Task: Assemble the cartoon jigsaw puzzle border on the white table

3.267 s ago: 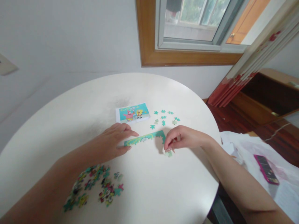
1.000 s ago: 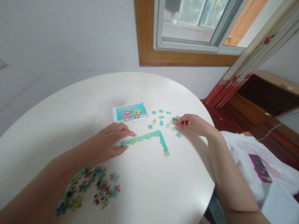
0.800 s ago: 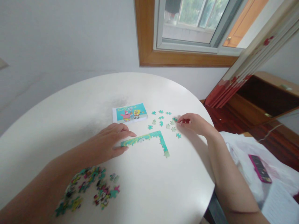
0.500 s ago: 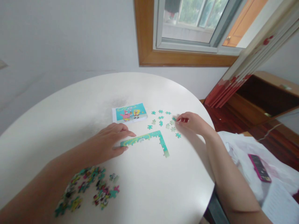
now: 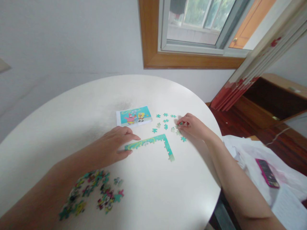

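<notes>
L-shaped teal cardboard puzzle border (image 5: 159, 138): frame centre, flat on round white table (image 5: 148, 195) | left hand (image 5: 120, 139): fingers apart astride its left end, apparently to steady it | right hand (image 5: 191, 126): fingers bunched at loose pale-green jigsaw pieces (image 5: 173, 129), right of centre; grip cannot be determined; pieces spread flat, presumably for visibility

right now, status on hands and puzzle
Left hand open at L-shaped teal puzzle border. Right hand over small pale-green pieces, grip unclear. Rectangular teal picture box beyond border.
</notes>
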`<state>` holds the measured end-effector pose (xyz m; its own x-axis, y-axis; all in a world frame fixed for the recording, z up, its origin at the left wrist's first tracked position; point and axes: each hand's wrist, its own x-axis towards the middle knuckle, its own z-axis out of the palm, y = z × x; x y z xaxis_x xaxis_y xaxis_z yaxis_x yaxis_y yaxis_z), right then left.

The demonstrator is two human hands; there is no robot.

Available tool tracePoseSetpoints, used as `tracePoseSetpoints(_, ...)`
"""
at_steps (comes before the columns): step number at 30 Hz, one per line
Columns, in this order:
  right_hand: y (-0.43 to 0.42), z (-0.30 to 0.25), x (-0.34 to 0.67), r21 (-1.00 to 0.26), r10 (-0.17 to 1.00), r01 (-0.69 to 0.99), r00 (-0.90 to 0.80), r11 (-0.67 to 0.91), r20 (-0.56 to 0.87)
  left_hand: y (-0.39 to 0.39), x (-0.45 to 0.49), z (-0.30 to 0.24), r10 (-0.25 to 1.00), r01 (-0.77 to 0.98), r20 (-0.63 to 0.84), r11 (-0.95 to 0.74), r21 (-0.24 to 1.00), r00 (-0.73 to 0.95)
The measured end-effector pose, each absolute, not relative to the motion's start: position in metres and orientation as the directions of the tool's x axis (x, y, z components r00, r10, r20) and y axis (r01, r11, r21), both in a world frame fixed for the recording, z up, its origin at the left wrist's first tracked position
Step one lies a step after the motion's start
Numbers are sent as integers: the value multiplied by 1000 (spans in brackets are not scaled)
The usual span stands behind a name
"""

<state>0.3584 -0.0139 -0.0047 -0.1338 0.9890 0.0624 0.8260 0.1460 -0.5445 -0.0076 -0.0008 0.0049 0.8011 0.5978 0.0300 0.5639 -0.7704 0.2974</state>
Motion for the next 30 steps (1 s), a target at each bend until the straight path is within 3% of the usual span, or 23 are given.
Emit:
tracePoseSetpoints(15, -20, 0, 363, -535, 966, 808, -246, 248, 77, -1, -7, 6, 591, 561, 20, -775, 290, 806)
tracePoseSetpoints(30, -13, -7, 363, -529, 987, 833, -131, 160, 92, -2, -6, 7, 587, 555, 33, -781, 285, 809)
